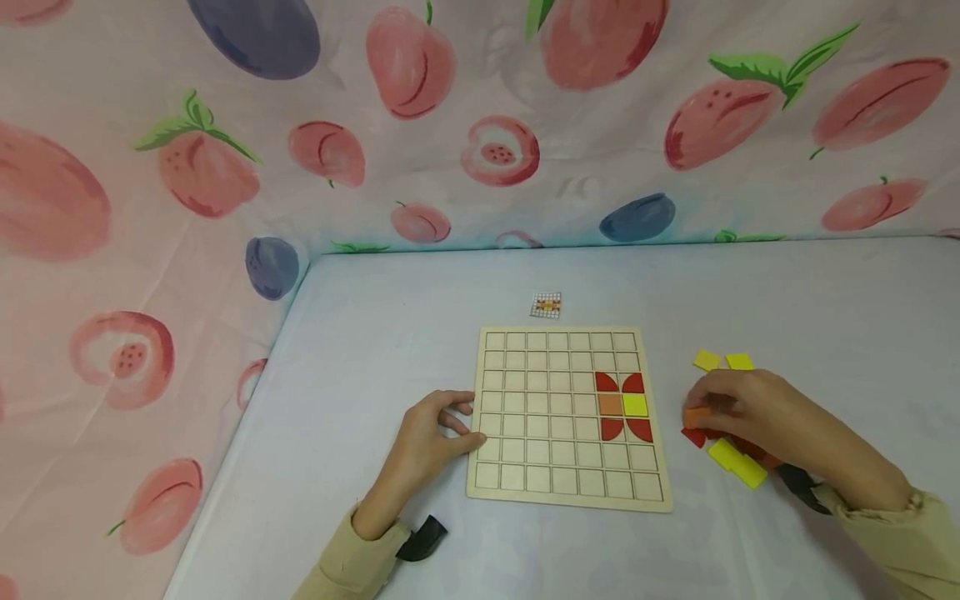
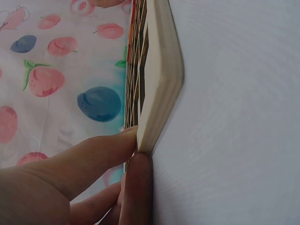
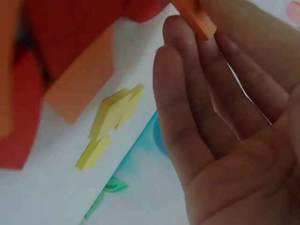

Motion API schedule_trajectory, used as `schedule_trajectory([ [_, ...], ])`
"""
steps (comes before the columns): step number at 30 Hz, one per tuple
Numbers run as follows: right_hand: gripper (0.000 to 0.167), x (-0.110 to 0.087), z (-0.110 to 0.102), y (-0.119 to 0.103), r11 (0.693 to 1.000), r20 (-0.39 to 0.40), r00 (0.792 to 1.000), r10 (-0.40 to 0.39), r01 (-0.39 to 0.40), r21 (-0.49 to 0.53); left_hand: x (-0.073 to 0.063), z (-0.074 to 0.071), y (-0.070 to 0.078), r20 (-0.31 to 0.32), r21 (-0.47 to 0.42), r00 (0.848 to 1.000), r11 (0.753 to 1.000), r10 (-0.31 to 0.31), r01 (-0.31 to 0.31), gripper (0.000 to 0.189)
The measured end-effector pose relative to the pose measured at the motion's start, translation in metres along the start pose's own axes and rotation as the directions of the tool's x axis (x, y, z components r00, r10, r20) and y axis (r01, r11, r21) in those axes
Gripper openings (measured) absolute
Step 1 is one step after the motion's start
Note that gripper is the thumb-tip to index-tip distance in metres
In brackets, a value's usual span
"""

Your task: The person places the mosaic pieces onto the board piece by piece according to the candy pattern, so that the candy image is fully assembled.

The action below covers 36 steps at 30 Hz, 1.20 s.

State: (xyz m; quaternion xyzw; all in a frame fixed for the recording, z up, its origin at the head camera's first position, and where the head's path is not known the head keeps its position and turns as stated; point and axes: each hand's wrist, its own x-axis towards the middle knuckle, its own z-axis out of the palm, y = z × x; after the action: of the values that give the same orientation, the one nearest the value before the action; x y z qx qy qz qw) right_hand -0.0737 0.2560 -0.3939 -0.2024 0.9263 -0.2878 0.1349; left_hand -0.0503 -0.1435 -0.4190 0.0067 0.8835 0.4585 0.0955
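Note:
A wooden grid board (image 1: 540,456) lies flat on the white table. My left hand (image 1: 435,435) pinches its left edge between thumb and fingers; the left wrist view shows the grip at the board's corner (image 2: 161,93). Four red quarter-circle tiles, an orange square tile (image 1: 610,404) and a yellow square tile (image 1: 635,405) sit in the board's right-hand cells. Right of the board, my right hand (image 1: 761,408) pinches an orange tile (image 3: 199,21) over a loose pile of tiles. A red tile (image 1: 694,437) shows beneath it; my hand hides part of the pile.
Yellow tiles (image 1: 738,472) lie in front of the right hand, and others (image 1: 707,360) lie behind it. A small pattern card (image 1: 546,306) lies beyond the board. Fruit-printed cloth (image 1: 420,167) hangs along the table's back and left sides.

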Motion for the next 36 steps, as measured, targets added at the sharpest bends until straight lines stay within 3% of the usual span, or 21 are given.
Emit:
schedule_trajectory([
  [10,0.013,0.014,0.005,-0.018,0.995,-0.062,0.993,-0.1,0.1,0.007,0.0,0.0,0.0,-0.001,-0.001,1.0,1.0,0.0,0.0,0.052],
  [23,0.018,0.032,0.015,-0.043,0.964,-0.131,0.955,-0.266,0.266,-0.018,0.0,0.0,0.0,0.002,0.004,1.0,1.0,0.014,-0.014,0.052],
  [31,0.014,0.041,0.019,-0.054,0.978,-0.054,0.977,-0.205,0.206,0.015,0.0,0.001,-0.002,0.008,0.007,1.0,1.0,0.016,-0.016,0.052],
  [36,0.014,0.047,0.023,-0.059,0.974,-0.042,0.973,-0.227,0.228,0.007,0.0,0.001,-0.002,0.002,0.008,1.0,1.0,0.013,-0.013,0.051],
])
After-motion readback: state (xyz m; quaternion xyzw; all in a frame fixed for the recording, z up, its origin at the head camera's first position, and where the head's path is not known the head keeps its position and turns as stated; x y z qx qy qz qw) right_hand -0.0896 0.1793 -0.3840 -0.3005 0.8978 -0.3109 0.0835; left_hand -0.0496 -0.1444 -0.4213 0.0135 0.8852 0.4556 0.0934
